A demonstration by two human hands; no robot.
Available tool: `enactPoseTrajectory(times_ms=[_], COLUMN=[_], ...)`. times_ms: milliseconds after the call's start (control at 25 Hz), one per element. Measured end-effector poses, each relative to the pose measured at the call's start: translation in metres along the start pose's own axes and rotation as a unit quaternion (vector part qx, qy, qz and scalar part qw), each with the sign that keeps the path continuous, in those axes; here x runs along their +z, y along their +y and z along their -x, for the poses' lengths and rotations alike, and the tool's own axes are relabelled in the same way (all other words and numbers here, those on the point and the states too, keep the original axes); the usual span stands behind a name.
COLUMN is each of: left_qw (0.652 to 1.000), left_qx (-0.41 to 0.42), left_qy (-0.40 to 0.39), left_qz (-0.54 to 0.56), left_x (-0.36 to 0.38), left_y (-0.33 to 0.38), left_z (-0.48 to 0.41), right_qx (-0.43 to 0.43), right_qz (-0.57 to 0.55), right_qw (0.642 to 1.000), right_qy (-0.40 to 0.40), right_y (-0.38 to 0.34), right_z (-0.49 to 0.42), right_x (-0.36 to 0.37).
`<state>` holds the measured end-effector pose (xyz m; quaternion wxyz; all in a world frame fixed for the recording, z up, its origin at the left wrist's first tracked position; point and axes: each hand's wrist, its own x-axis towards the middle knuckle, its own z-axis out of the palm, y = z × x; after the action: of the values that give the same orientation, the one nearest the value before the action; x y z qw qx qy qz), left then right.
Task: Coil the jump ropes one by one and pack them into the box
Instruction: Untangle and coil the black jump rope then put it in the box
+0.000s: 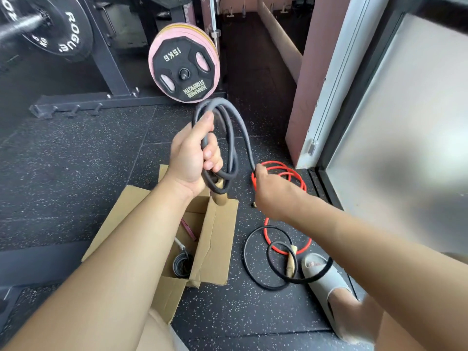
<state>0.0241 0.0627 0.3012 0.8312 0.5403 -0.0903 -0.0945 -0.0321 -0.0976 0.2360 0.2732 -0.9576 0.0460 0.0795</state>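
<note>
Reaches in nearest the lens with 2 bare arms, the left forearm (pixel 121 262) from 7 o'clock and the right forearm (pixel 367 249) from 4 o'clock.

Clenches the left grip (pixel 192 155) round a gathered bundle of grey jump rope (pixel 216 100), thumb up along the strands and fingers wrapped over them, likely to stop the made loops from springing apart. Lets about 3 loops stand up toward 12 o'clock and a wooden handle (pixel 219 192) dangle below the fist at 6 o'clock.

Pinches the outgoing strand in the right grip (pixel 273 191), at 4 o'clock of the coil, apparently to keep it taut and feed the next loop.

Holds all this just above the open cardboard box (pixel 215 239), right under the left wrist, probably for a short drop once coiled. Shows 1 coiled rope (pixel 181 266) already down inside the box.

Leaves a red rope (pixel 278 163) loose on the floor (pixel 76 173) beyond the right grip. Leaves also black loops (pixel 245 254) with a second handle (pixel 291 262) at 5 o'clock, beside a slippered foot (pixel 326 279). Possibly the free tail of the rope in hand, with the link hidden under the right forearm.

Looks partway through this rope, with the tail to gather before packing.
</note>
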Motion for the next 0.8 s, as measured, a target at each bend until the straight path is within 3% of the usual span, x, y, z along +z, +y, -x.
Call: enactPoseTrajectory(times_ms=[80, 200, 280, 400, 480, 560, 680, 800], left_qw=[0.998, 0.994, 0.984, 0.927, 0.899, 0.902, 0.921, 0.954], left_qx=[0.033, 0.043, 0.046, 0.065, 0.066, 0.053, -0.002, -0.093], left_qy=[0.033, 0.027, 0.019, 0.016, 0.026, 0.01, -0.042, -0.116], left_qz=[-0.048, -0.096, -0.171, -0.368, -0.431, -0.429, -0.388, -0.262], left_x=[0.009, 0.019, 0.019, 0.004, -0.007, -0.009, -0.01, -0.006], left_y=[-0.01, -0.027, -0.038, -0.052, -0.056, -0.055, -0.058, -0.062], left_z=[0.001, 0.005, 0.005, 0.0, -0.002, 0.0, 0.001, 0.01], right_qx=[-0.02, -0.016, -0.06, -0.104, -0.173, -0.243, -0.369, -0.469], right_qz=[0.126, 0.169, 0.226, 0.222, 0.26, 0.305, 0.273, 0.234], right_qw=[0.988, 0.984, 0.971, 0.969, 0.95, 0.921, 0.885, 0.839], right_qy=[-0.084, -0.047, -0.044, -0.024, -0.012, 0.009, 0.08, 0.143], right_y=[-0.004, -0.015, -0.018, -0.028, -0.028, -0.025, -0.015, -0.008], right_z=[0.006, 0.011, 0.011, 0.008, 0.003, 0.002, 0.0, 0.001], right_x=[0.013, 0.023, 0.02, -0.001, -0.008, -0.013, -0.02, -0.022])
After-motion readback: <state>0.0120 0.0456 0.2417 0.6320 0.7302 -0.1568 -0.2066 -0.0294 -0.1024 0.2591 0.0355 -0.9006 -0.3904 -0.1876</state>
